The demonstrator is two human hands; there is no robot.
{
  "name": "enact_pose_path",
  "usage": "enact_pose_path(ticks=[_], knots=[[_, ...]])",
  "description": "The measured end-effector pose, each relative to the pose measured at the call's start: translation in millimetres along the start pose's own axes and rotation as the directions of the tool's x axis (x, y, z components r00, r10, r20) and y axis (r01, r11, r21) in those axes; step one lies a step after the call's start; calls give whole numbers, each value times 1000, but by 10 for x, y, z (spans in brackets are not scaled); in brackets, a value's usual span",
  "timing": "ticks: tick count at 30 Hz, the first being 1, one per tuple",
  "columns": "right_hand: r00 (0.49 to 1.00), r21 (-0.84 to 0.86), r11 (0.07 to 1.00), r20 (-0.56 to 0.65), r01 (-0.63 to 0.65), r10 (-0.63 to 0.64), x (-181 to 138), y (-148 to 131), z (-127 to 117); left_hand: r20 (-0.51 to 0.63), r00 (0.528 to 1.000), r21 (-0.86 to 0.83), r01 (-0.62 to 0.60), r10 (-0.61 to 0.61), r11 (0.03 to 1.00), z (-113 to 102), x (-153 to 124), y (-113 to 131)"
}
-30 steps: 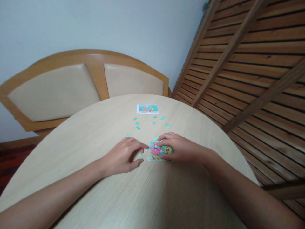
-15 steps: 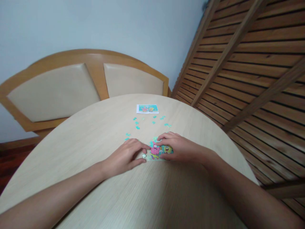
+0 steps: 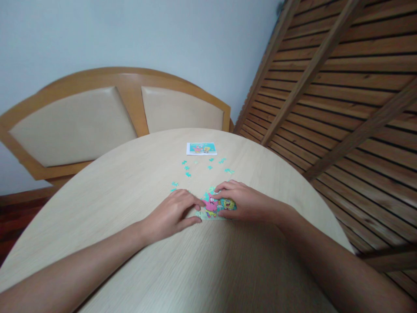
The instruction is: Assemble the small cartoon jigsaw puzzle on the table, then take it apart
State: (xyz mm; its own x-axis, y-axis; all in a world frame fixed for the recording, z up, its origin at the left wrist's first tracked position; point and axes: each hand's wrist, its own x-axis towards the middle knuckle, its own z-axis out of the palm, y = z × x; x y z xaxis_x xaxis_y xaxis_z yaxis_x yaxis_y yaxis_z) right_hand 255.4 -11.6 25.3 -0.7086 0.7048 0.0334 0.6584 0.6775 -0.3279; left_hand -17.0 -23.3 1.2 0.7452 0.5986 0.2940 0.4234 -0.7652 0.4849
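Jigsaw puzzle [image 3: 211,208], partly joined, lies flat on the counter [image 3: 182,269] between both hands. I have the right hand [image 3: 249,201] spread open over its right side; my left hand [image 3: 176,211] curls at its left edge, though I cannot tell whether it grips anything. Loose pieces [image 3: 188,174] lie beyond, then a picture card [image 3: 202,148].

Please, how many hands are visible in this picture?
2: the left hand at the left edge of the partly assembled puzzle, and the right hand over its right part. No other hand shows.
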Motion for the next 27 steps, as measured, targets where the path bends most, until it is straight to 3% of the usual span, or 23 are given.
enact_pose_path(ticks=[14, 20, 27], knots=[[1000, 11, 1000, 14, -10, 10, 1, 4, 5, 66, 993, -5, -93, 93, 996, -116, 32, 2], [1000, 17, 1000, 16, -6, 6, 7, -4, -13, 23, 998, 155, 61, -65, 986, -307, -15, -129], [1000, 31, 999, 22, -18, 18, 4, -12, -23, 90, 982, 279, 134, -165, 951, -372, -36, -121]])
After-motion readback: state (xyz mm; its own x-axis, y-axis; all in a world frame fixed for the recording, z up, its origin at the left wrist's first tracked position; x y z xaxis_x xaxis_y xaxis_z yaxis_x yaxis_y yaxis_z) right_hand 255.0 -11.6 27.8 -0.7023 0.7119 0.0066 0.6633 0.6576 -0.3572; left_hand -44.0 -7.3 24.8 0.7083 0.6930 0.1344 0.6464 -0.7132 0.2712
